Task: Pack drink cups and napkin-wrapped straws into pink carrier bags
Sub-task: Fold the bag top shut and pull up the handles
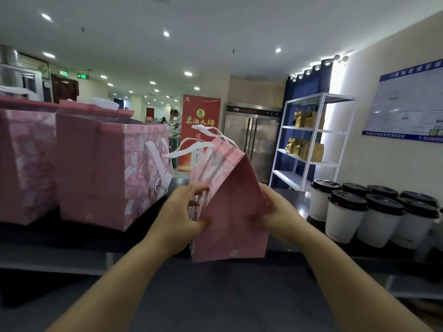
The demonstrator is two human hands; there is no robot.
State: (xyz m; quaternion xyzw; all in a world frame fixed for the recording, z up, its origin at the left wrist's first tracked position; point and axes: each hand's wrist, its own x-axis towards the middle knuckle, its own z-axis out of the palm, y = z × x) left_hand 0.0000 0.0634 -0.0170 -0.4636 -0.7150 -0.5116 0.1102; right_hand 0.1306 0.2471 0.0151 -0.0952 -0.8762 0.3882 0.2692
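Observation:
Both hands hold a folded pink carrier bag [230, 212] up over the dark counter, its white handles pointing up and away. My left hand [184, 212] grips its left edge, and my right hand [275, 212] pinches its right side. Two more pink carrier bags stand opened at the left, one [105, 168] nearer the middle and one [24, 164] at the far left edge; white paper shows above their rims. Several white drink cups [378, 219] with black lids are grouped on the counter at the right. No straws are visible.
The dark counter [72, 238] steps down toward me to a lower surface. Behind it are a white metal shelf [309, 140] with brown paper bags, a steel fridge, a red banner and a wall notice board at the right.

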